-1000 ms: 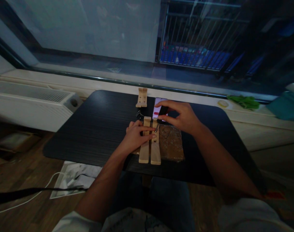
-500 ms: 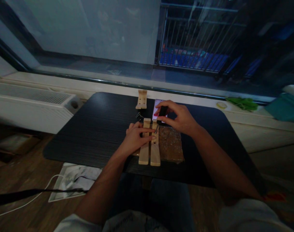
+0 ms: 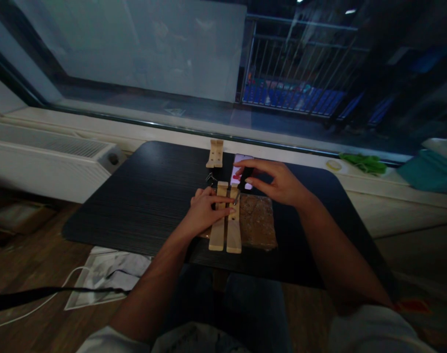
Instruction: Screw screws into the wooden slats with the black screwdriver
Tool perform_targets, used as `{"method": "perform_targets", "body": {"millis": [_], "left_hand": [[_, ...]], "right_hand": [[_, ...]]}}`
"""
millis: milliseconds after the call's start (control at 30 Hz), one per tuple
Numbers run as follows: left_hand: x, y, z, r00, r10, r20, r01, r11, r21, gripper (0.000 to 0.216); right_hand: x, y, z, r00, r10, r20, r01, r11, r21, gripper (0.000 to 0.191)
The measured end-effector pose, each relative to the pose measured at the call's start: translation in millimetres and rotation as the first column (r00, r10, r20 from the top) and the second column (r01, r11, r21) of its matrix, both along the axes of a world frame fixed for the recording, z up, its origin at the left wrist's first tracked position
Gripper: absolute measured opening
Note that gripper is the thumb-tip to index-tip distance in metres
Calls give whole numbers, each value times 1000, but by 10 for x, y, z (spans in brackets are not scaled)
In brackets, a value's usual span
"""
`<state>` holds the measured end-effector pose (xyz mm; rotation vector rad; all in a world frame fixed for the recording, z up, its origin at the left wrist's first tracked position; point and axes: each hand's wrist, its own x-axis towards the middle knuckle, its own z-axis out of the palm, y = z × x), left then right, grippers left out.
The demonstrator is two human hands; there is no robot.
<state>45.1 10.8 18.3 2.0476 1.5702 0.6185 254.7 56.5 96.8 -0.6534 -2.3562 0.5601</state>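
Two pale wooden pieces, the left one and the right one, lie side by side across a brown, plastic-wrapped slab. My left hand rests over both and holds them, thumb and index finger reaching onto the right one. Between those fingertips stands the metal shaft of a screwdriver; whether a screw is under its tip is too small to tell. My right hand grips the screwdriver's black handle from above, with the shaft pointing down at the right wooden piece.
All this is on a dark table against a window sill. Behind the hands lie a lit phone, small dark metal parts and another pair of wooden pieces. Leafy greens sit on the sill; a radiator is left.
My right hand has turned slightly around the screwdriver handle, its fingers shifting a little. The left hand stays on the wooden pieces. The whole view has shifted slightly.
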Motion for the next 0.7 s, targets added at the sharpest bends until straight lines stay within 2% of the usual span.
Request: {"method": "perform_targets", "body": {"millis": [133, 700], "left_hand": [[1, 3, 4, 1000, 6, -3, -6, 1000, -9, 28], [-4, 11, -16, 1000, 0, -9, 0, 1000, -5, 28]], "right_hand": [[-3, -5, 11, 998, -60, 8, 59, 998, 16, 38], [-45, -48, 4, 983, -170, 74, 143, 948, 285, 31]]}}
